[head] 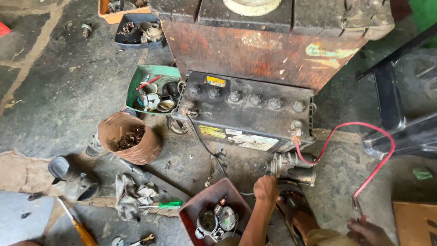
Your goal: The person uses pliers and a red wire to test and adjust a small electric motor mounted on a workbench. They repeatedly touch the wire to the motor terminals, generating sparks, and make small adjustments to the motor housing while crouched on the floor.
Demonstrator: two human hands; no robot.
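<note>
Starter motor (291, 167) under left hand (266, 187), seemingly.

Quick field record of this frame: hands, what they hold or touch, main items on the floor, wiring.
left hand: closed on the end of the metal motor unit
right hand: grips the end of the red cable
red cable: runs up to the right terminal of the black battery
black wire: leaves the battery's left terminal
foot: in a sandal beside the motor unit
red tray: small parts
brown pot: rusty bits
green-handled screwdriver: beside a rag
</note>
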